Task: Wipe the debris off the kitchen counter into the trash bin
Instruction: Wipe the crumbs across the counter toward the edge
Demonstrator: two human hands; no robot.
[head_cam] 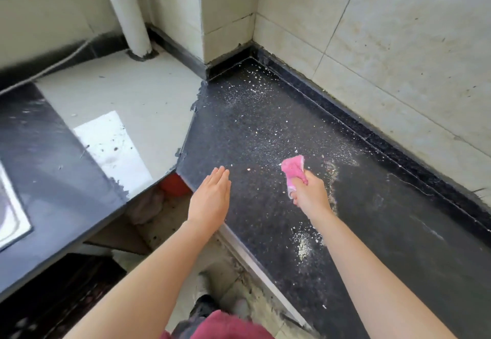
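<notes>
A black speckled kitchen counter [385, 221] runs along the tiled wall. White crumbs of debris [255, 91] lie scattered over its far corner, and a small heap of debris [305, 243] sits near the front edge. My right hand [309, 192] grips a pink cloth [293, 170] and holds it against the counter top. My left hand [212, 195] lies flat with straight fingers over the counter's front left corner, holding nothing. A red thing [174, 184], perhaps the trash bin, shows below the counter edge, mostly hidden.
A pale counter section [119, 94] with dark specks joins on the left, with a white pipe [132, 19] rising at the back. A second black counter [47, 158] with a steel sink rim [10, 213] lies at far left. Tiled walls close the back and right.
</notes>
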